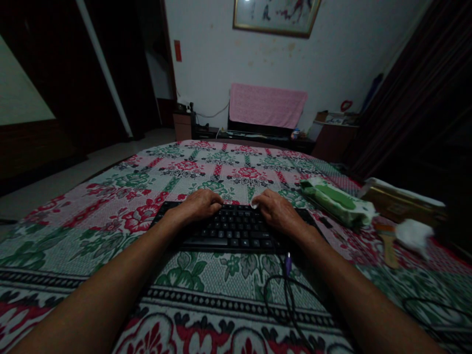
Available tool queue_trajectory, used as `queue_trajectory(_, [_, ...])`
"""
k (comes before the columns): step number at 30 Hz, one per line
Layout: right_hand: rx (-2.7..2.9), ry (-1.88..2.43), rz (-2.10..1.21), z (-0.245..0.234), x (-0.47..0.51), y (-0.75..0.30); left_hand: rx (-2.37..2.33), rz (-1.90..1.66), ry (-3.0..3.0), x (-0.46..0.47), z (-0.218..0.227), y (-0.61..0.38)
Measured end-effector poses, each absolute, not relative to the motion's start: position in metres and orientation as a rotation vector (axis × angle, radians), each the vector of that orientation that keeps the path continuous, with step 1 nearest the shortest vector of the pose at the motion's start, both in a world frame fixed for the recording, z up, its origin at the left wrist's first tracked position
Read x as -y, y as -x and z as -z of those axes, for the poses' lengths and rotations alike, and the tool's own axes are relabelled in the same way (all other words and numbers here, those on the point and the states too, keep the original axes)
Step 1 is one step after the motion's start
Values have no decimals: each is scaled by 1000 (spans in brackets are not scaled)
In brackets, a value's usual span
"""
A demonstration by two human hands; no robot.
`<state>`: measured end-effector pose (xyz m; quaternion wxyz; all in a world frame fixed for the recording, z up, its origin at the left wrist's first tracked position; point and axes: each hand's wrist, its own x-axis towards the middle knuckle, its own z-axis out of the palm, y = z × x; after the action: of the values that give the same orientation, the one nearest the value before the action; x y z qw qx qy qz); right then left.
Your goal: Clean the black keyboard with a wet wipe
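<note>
A black computer keyboard (236,227) lies on the flowered cloth, its space bar on the near side. My left hand (201,202) is closed at its far edge, left of the middle, with the thumb by the top keys and the other fingertips hidden. Between the fingers of my right hand (275,209) a small piece of white wipe or tissue (254,200) is pinched, at the keyboard's far row right of the middle. A black cable (291,300) with a purple plug (288,264) lies just in front of the keyboard, between my forearms.
On the right of the patterned cloth (217,162) lie a green wipes packet (337,201), a brush with a wooden handle (389,248), a crumpled white tissue (415,235) and a gold-brown tissue box (401,200). Beyond the bed, a pink cloth (267,104) hangs by the wall.
</note>
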<state>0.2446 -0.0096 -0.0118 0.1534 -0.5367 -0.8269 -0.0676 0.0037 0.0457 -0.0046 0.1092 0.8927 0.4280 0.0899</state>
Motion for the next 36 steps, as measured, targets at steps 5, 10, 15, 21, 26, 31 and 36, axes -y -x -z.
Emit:
queue_trajectory(5, [2397,1600,176,11,10,-246,-1277,-266,-2616,-46,6,-3])
queue_trajectory(10, [2374,1598,170,10,10,-246,-1274,-254,-2608,-46,5,-4])
queue_trajectory(15, [2408,1525,200,13,9,-241,-1272,-243,-2593,-46,5,-4])
queue_trajectory(21, [2404,1526,189,12,9,-244,-1241,-261,-2612,-46,5,-3])
queue_trajectory(26, [2344,1604,233,12,8,-252,-1251,-281,-2611,-46,6,-2])
queue_trajectory(31, [2375,1659,249,10,9,-252,-1259,-258,-2607,-47,6,-3])
queue_trajectory(36, [2408,1633,260,8,9,-249,-1250,-250,-2606,-47,5,-4])
